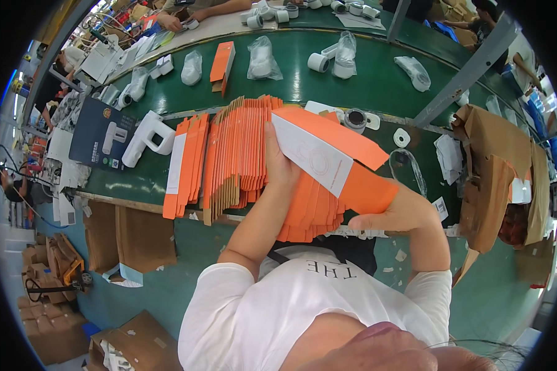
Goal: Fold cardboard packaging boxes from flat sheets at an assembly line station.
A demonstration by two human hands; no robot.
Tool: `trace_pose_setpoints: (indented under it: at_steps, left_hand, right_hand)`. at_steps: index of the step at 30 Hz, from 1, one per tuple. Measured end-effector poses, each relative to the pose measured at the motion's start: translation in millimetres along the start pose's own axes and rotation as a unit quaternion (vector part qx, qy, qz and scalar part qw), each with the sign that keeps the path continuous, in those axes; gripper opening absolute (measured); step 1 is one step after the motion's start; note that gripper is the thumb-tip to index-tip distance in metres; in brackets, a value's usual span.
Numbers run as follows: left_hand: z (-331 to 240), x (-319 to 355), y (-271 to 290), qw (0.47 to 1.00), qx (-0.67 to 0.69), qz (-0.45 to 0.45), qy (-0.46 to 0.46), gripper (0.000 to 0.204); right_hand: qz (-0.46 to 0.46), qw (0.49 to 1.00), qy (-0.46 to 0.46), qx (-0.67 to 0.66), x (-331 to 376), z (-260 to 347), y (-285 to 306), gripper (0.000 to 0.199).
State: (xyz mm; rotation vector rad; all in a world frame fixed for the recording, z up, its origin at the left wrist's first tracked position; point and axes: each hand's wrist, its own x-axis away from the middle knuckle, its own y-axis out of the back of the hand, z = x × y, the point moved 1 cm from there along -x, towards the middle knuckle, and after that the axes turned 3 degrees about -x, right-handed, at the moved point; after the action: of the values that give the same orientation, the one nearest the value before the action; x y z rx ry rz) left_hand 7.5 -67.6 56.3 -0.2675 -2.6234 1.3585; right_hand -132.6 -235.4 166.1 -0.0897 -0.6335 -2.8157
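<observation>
Both hands, left hand (283, 166) and right hand (387, 213), grip a flat orange carton (343, 157) between them.

Flat carton (328, 154) over the stack of cartons (235, 154), boxed device (102, 136) to their left.

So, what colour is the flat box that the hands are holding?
Orange, with one white panel; the flat box shows best in the head view.

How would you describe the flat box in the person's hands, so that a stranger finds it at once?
On the green belt lies a big fanned stack of flat orange boxes. Just right of it, the left hand and right hand hold one flat box up. Only this one is lifted, showing a white panel.
</observation>
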Motion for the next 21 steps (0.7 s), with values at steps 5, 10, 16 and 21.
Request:
trace_pose_setpoints:
  at_steps: [5,10,16,21]
  left_hand:
    - [-4.4,-3.4,8.9,1.000,-0.015,-0.005,-0.017,0.057]
    - [-1.2,-2.4,18.4,0.971,-0.233,0.009,0.054,0.042]
    - [-1.8,22.1,32.0,0.839,-0.522,0.154,-0.022,0.034]
    - [5.0,60.1,47.1,0.530,-0.808,0.184,-0.179,0.072]
  right_hand:
    - [-0.211,0.970,-0.014,-0.119,-22.4,-0.4,35.8,0.012]
    - [-0.424,0.811,0.174,0.365,-81.6,-41.6,95.3,0.031]
    - [-0.274,0.816,0.143,0.489,-155.6,-139.6,127.0,0.043]
    - [-0.241,0.949,-0.042,0.198,-126.9,-98.9,19.0,0.026]
